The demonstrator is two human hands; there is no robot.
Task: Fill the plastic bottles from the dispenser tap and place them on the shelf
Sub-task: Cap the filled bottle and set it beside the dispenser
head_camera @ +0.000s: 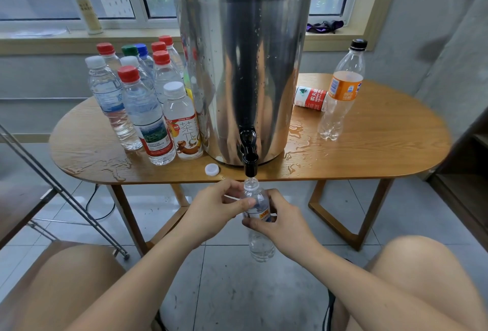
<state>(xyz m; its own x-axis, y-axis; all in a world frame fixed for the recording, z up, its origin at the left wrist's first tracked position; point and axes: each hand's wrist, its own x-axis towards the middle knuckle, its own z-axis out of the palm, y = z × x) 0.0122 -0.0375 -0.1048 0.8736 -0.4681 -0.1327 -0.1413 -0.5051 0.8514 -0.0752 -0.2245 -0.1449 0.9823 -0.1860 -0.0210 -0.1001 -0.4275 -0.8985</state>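
A steel dispenser (243,66) with a black lid stands on the wooden table (383,151); its black tap (249,156) juts over the front edge. Under the spout I hold an uncapped clear plastic bottle (260,243), its mouth right beneath the tap. My left hand (219,209) grips the bottle's shoulder from the left, and my right hand (274,219) grips its labelled middle from the right. A loose white cap (212,169) lies on the table left of the tap.
Several capped water bottles (142,108) crowd the table left of the dispenser. On the right stand an orange-labelled bottle (343,93) and a red-labelled bottle lying down (311,98). Water puddles (298,143) wet the tabletop. A metal rack leg (66,193) slants at left.
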